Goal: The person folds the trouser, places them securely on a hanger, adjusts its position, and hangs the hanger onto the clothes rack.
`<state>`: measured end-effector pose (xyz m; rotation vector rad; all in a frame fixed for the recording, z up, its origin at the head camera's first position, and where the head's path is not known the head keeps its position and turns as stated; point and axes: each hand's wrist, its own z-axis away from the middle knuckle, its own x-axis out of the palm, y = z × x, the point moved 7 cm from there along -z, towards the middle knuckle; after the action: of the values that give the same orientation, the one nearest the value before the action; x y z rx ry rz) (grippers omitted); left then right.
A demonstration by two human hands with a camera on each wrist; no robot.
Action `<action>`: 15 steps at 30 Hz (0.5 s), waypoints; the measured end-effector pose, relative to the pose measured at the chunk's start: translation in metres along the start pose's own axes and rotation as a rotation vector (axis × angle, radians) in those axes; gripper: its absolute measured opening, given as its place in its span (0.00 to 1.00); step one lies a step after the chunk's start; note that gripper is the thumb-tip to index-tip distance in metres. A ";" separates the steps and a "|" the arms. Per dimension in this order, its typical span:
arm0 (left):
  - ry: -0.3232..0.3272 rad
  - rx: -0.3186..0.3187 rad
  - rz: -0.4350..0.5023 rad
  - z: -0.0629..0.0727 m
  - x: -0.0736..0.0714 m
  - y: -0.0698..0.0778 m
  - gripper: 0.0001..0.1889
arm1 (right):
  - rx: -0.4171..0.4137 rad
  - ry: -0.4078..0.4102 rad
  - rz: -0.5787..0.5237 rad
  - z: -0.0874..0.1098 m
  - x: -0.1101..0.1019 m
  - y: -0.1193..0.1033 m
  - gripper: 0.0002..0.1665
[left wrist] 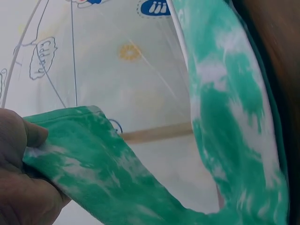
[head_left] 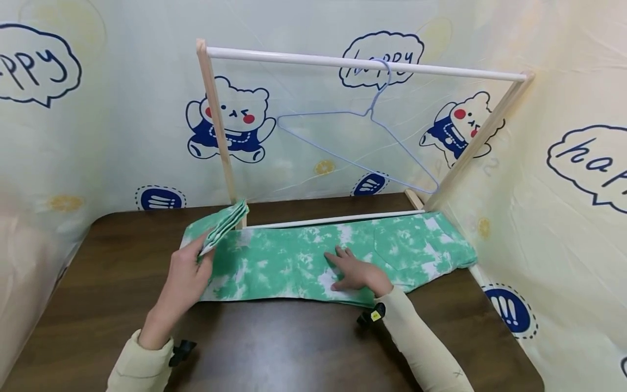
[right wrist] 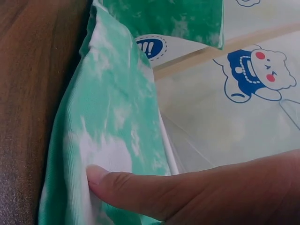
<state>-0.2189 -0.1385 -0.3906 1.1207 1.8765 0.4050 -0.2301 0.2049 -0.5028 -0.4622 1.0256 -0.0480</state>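
Green-and-white tie-dye trousers (head_left: 289,261), folded lengthwise into a long strip, lie across the table with a stitched pocket outline towards the right. My left hand (head_left: 188,272) pinches their layered left end and holds it raised above the table. In the left wrist view, the lifted end (left wrist: 89,150) hangs from the thumb and fingers and curves down to the rest of the cloth. My right hand (head_left: 355,269) rests on the middle of the strip with its fingers spread. Its thumb (right wrist: 122,185) lies along the near folded edge in the right wrist view.
Behind the trousers stands a rack with wooden posts (head_left: 217,125) and a white top rail (head_left: 294,57). A thin blue wire hanger (head_left: 338,113) hangs from the rail. The dark wooden table (head_left: 274,343) meets patterned wall sheeting (head_left: 137,136) at the back and right.
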 end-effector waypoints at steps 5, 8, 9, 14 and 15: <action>-0.029 -0.020 0.002 -0.003 0.013 0.003 0.22 | 0.014 -0.002 0.014 -0.002 0.000 0.001 0.52; -0.027 -0.013 0.013 -0.005 0.019 0.006 0.22 | 0.026 -0.008 0.021 -0.004 0.001 0.002 0.52; -0.025 -0.012 0.019 -0.005 0.021 0.007 0.22 | 0.028 -0.011 0.024 -0.004 0.001 0.003 0.52; -0.053 -0.015 0.032 -0.003 0.034 0.010 0.23 | 0.028 -0.017 0.025 -0.001 0.001 -0.001 0.50; -0.067 -0.019 0.036 -0.002 0.037 0.011 0.23 | 0.026 -0.018 0.027 0.000 0.002 -0.003 0.49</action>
<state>-0.2222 -0.1014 -0.4021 1.1431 1.7931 0.4002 -0.2289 0.2014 -0.5032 -0.4245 1.0122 -0.0327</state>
